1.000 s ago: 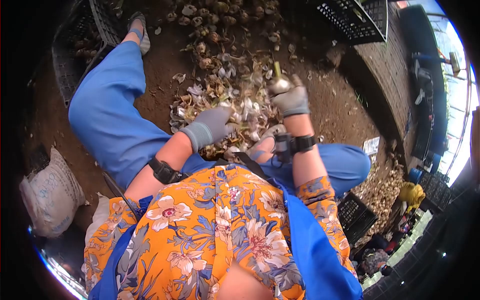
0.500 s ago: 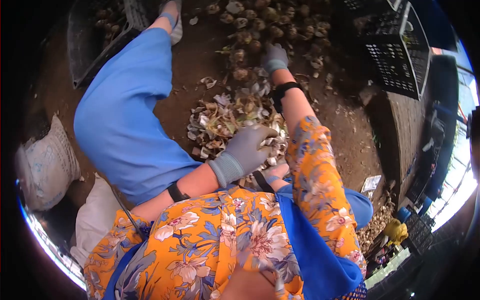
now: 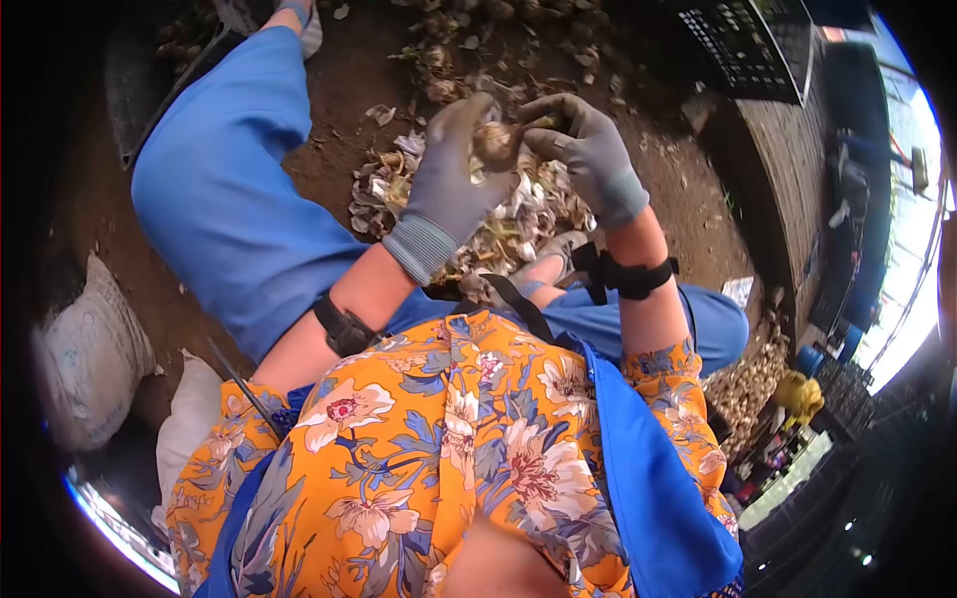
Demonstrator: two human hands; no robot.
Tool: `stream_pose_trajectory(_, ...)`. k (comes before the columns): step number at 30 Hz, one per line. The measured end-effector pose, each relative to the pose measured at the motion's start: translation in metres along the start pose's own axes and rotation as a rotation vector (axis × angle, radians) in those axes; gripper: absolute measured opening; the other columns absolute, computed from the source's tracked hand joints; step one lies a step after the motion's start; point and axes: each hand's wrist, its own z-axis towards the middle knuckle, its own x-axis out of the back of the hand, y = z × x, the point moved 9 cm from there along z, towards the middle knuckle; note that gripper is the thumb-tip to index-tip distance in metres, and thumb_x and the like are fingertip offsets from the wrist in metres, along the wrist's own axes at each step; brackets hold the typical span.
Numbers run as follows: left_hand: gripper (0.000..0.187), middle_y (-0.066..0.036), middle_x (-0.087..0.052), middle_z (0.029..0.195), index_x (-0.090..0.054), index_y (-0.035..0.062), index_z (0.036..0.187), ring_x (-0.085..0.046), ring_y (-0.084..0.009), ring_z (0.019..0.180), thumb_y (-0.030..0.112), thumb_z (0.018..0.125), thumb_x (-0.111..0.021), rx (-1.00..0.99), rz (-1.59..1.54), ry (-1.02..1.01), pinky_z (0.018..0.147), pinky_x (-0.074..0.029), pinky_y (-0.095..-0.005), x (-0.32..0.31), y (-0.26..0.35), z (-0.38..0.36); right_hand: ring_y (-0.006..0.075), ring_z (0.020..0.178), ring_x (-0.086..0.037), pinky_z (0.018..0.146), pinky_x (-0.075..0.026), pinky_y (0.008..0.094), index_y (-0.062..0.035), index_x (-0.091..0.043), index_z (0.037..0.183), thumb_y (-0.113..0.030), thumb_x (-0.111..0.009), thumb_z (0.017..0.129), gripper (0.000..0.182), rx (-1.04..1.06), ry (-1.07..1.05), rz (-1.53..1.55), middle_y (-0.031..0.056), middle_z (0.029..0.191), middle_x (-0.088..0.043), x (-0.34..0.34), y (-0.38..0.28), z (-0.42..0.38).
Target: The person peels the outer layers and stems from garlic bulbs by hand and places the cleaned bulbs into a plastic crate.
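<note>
A round, brownish garlic bulb (image 3: 495, 147) is held up above a heap of loose skins. My left hand (image 3: 451, 177), in a grey knitted-cuff glove, is closed around it from the left, with fingers behind and thumb in front. From the right, my right hand (image 3: 588, 149), gloved alike, pinches the bulb's dry stalk between thumb and fingers. Whether a small tool is in that hand cannot be seen. Beneath both hands lie the papery skins and dry leaves (image 3: 376, 194), whitish to purple.
More bulbs (image 3: 439, 60) lie on the dirt floor ahead. Black crates stand at the upper left (image 3: 130, 90) and upper right (image 3: 733, 45). A wooden plank (image 3: 793, 179) runs along the right. Small pale bulbs (image 3: 748, 399) are heaped at lower right; a white sack (image 3: 95, 349) sits left.
My right hand has come back from the bulbs ahead to meet my left hand. A bulb is now between them. My left hand has risen from the skins, and the view has shifted.
</note>
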Motion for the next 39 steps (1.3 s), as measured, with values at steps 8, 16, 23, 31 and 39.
stream_pose_trajectory(8,0.063,-0.013,-0.06,0.112,-0.051,0.0035,0.122,-0.061,-0.0208,0.101,0.022,0.07,-0.082,-0.26,0.026,-0.153,0.087,-0.049,-0.0312,-0.008,0.048,-0.021,0.0094,0.077,-0.058,0.072,-0.047,0.0239,-0.0005,-0.06,0.103,-0.015,-0.062,0.089,0.02,0.162,0.182,0.565,0.0042,0.088,-0.063,-0.02,0.004,-0.067)
stream_pose_trajectory(16,0.059,-0.011,-0.062,0.104,-0.054,0.0014,0.116,-0.062,-0.0177,0.092,0.023,0.07,-0.082,-0.278,0.027,-0.171,0.081,-0.05,-0.0296,-0.01,0.046,-0.029,0.0123,0.083,-0.063,0.077,-0.051,0.025,0.0012,-0.062,0.105,-0.007,-0.063,0.088,0.019,0.074,0.224,0.587,0.0074,0.095,-0.067,-0.018,0.03,-0.073)
stream_pose_trajectory(23,0.048,-0.005,-0.058,0.109,-0.054,0.0002,0.118,-0.06,-0.0084,0.084,0.005,0.075,-0.077,0.166,-0.528,-0.306,0.067,-0.053,-0.0199,-0.031,0.024,-0.026,0.0136,0.09,-0.062,0.08,-0.051,0.0266,0.0013,-0.062,0.107,-0.003,-0.059,0.089,0.019,0.146,0.153,0.724,0.007,0.1,-0.066,-0.013,0.03,-0.078)
stream_pose_trajectory(31,0.05,-0.008,-0.057,0.114,-0.051,-0.0012,0.12,-0.061,-0.0093,0.085,0.006,0.077,-0.076,0.011,-0.454,-0.323,0.072,-0.054,-0.0216,-0.032,0.036,-0.026,0.0113,0.085,-0.062,0.076,-0.05,0.0246,0.0003,-0.062,0.102,-0.01,-0.061,0.09,0.016,0.225,0.241,0.431,0.0048,0.095,-0.067,-0.007,0.012,-0.082)
stream_pose_trajectory(39,0.049,-0.006,-0.062,0.101,-0.052,-0.0011,0.121,-0.062,-0.0107,0.084,0.014,0.08,-0.075,0.283,-0.597,-0.361,0.072,-0.054,-0.0238,-0.038,0.015,-0.028,0.0107,0.081,-0.063,0.074,-0.052,0.0257,0.0028,-0.063,0.106,-0.009,-0.062,0.089,0.021,0.098,0.183,0.62,0.0062,0.095,-0.067,-0.008,0.025,-0.083)
